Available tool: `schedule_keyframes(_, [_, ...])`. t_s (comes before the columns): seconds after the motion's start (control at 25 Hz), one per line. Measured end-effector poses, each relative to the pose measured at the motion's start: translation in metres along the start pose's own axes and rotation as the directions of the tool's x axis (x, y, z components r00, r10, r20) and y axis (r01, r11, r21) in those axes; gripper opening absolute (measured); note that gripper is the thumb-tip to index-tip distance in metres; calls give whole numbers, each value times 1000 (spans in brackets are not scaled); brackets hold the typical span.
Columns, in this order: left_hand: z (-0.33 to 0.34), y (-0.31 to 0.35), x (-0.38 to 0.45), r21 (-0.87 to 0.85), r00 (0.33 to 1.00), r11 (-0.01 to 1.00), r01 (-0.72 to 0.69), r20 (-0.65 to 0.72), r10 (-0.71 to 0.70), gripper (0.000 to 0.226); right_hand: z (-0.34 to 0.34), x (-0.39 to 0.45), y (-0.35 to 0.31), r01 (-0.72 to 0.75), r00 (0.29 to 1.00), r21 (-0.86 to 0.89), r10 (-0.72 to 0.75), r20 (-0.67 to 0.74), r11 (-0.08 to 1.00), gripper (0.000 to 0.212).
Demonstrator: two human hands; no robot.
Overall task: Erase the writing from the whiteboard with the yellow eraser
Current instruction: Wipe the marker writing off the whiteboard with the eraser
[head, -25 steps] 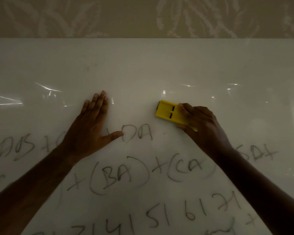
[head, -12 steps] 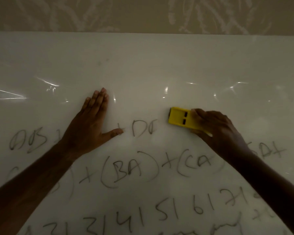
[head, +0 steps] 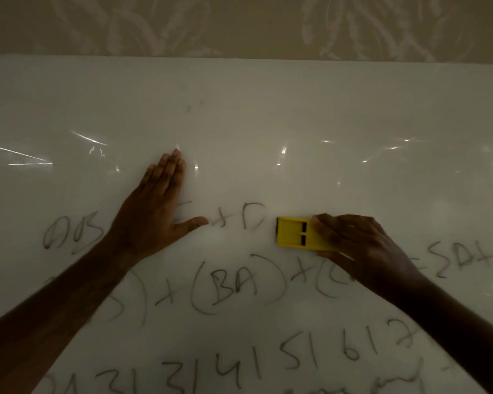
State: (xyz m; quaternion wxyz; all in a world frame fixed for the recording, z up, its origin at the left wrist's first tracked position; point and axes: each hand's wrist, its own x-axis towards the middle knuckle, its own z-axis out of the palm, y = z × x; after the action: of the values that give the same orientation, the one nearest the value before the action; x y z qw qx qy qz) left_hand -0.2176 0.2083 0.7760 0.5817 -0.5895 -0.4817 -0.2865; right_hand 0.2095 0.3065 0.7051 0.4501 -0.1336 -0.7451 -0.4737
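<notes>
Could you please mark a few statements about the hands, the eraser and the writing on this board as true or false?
1. The right hand grips the yellow eraser. True.
2. The left hand holds a marker. False: it lies flat on the whiteboard with straight fingers and holds nothing.
3. The eraser sits just right of the written letter D. True.
4. The whiteboard is wiped fully clean. False: rows of writing, such as (BA), remain in its lower part.
5. The upper part of the board is mostly free of writing. True.
</notes>
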Motion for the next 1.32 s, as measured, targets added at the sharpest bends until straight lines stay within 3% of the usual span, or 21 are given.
schedule_keyframes(0.24, [4,2,0,-33,1000,999,5,-21,-6,115,25,78,-10,-204,972,64,210,-108,977,58])
schedule_keyframes(0.4, [1,-11,-3,-21,999,999,-34,4,34,115,41,69,-57,-90,992,96,98,-84,991,58])
schedule_keyframes(0.6, [-2,-34,-22,-24,1000,1000,-17,13,17,115,23,24,-47,-5,1000,16,5,-8,1000,55])
schedule_keyframes(0.92, [0,-36,-23,-52,999,998,-32,-5,32,114,46,119,-71,-124,989,38,126,-79,992,57])
schedule_keyframes(1.12, [-10,-73,-42,-41,1000,999,4,31,-3,116,41,77,-92,53,998,24,-52,-25,998,54])
schedule_keyframes(1.32, [-14,-95,-57,-43,998,999,-30,46,32,116,27,89,-58,-60,997,-18,60,-41,998,55])
